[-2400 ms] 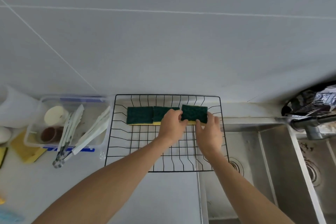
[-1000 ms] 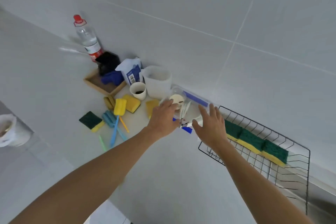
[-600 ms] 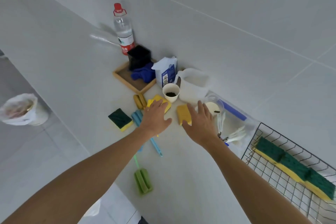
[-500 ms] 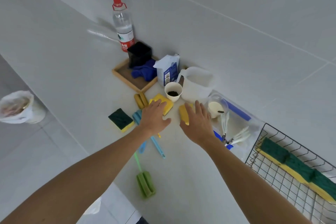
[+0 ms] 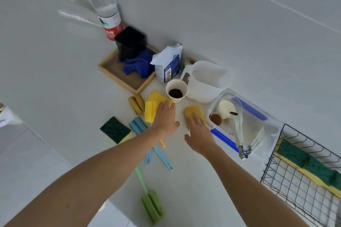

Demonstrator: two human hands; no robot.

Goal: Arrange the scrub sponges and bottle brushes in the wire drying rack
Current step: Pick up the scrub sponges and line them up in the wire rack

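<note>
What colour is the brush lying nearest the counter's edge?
Green, head and handle alike, seen in the head view.

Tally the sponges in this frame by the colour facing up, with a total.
Green-topped: 4 (rack sponges 3, counter sponge 1)
Yellow-topped: 2 (left-hand sponge, right-hand sponge)
Total: 6

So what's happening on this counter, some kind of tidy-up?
A person is sorting cleaning gear. Three green-topped sponges already sit in the wire rack. The left hand rests on a yellow brush head, the right hand on a yellow sponge. A green-topped sponge and several brushes remain on the counter.
</note>
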